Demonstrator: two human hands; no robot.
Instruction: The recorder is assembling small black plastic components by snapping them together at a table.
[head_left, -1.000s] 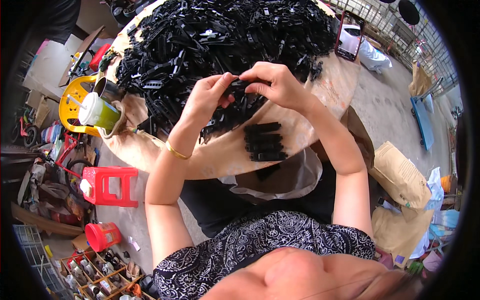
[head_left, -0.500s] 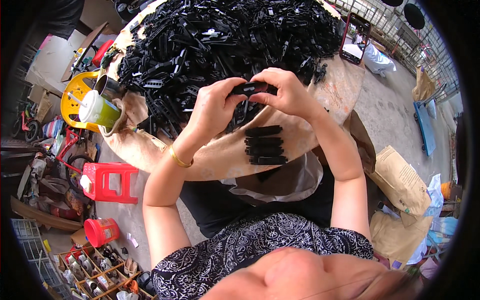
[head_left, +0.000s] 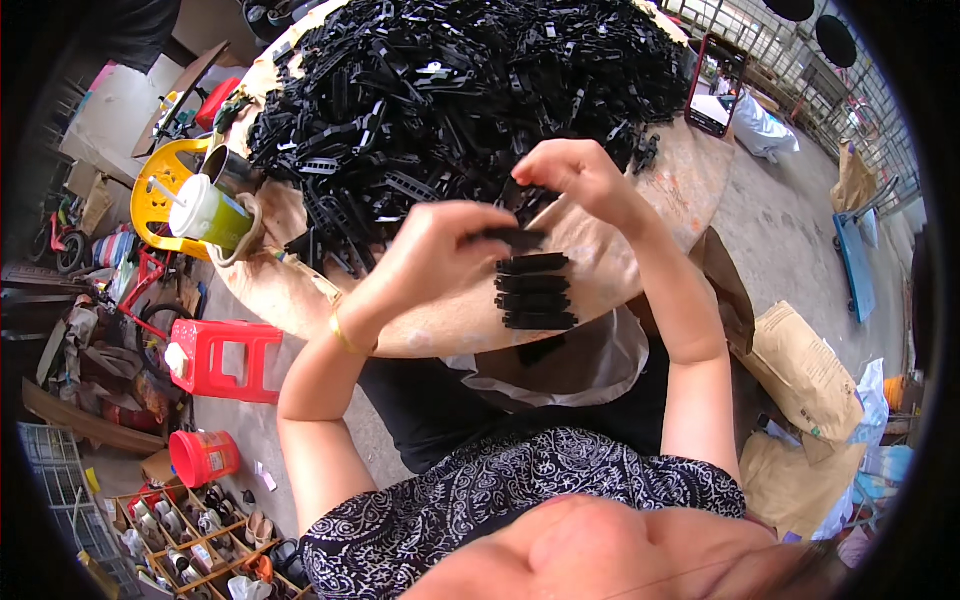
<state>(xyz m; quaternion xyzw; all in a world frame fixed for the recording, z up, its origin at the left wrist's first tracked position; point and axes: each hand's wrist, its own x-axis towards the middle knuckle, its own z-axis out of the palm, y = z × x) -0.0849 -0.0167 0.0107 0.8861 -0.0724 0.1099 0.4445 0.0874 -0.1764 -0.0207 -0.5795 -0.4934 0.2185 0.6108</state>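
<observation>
Cloth is spread beneath a far heap of black parts; a red stool is set on the floor at left. A black strip, blurred, is held in the left hand, long axis left to right, free end pointing right, just beyond a row of parallel strips. The right hand is curled narrow; whether anything is gripped cannot be told.

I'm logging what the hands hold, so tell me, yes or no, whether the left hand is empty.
No, the left hand holds a black strip, blurred, near the row of similar strips on the beige cloth.
</observation>
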